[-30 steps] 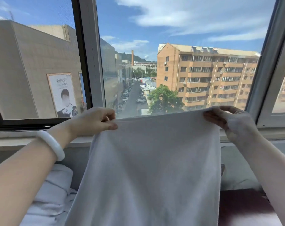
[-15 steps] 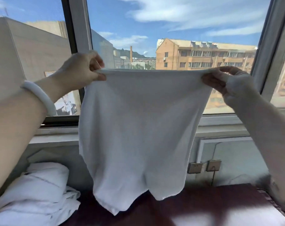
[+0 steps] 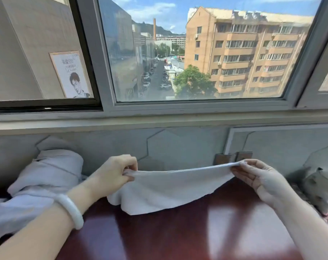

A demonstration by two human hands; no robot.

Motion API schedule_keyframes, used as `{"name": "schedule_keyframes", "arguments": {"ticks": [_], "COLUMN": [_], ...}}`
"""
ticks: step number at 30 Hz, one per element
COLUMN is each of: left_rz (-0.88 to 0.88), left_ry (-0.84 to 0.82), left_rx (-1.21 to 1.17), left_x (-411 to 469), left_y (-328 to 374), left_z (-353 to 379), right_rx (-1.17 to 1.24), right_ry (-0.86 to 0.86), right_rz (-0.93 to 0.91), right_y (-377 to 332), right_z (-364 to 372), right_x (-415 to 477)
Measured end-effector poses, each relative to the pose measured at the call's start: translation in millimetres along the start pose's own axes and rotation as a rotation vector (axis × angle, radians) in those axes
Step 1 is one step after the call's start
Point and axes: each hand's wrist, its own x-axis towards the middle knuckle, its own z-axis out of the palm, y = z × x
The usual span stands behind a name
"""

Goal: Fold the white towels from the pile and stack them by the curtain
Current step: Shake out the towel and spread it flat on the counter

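Towel (image 3: 168, 188), white and stretched wide, hangs between two hands low over the far part of a dark red table (image 3: 178, 239), its lower edge sagging down onto the tabletop. The left hand (image 3: 114, 173) grasps the left upper corner with thumb and curled fingers; the right hand (image 3: 259, 177) pinches the right upper corner between thumb and fingertips. A pile of white towels (image 3: 46, 181) lies at the far left, against the wall under the window (image 3: 197, 53). A white bracelet (image 3: 71, 211) circles the left wrist. Two wall sockets (image 3: 232, 158) show just behind the towel's right corner.
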Motion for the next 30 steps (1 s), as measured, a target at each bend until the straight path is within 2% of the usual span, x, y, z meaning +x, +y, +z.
{"name": "schedule_keyframes", "arguments": {"ticks": [7,13,22,26,30], "left_rz": [0.024,0.03,0.06,-0.015,-0.354], "left_ry": [-0.28,-0.413,-0.528,-0.426,-0.067], "left_rx": [-0.033,-0.062,0.1,-0.037,-0.206], "left_x": [-80,-133,-213,-242,-232], "left_y": [-30,-35,-49,-58,-52], "left_z": [112,159,241,259,254], "right_rx": [-0.122,-0.348,-0.578,-0.522,-0.479], "right_ry": [0.216,0.304,0.395,0.491,0.549], "right_rz": [0.317,0.382,0.534,0.535,0.515], "right_y": [105,159,234,267,284], "right_z": [-64,-94,-148,-159,-159], "right_x": [-64,-113,-164,-167,-160]}}
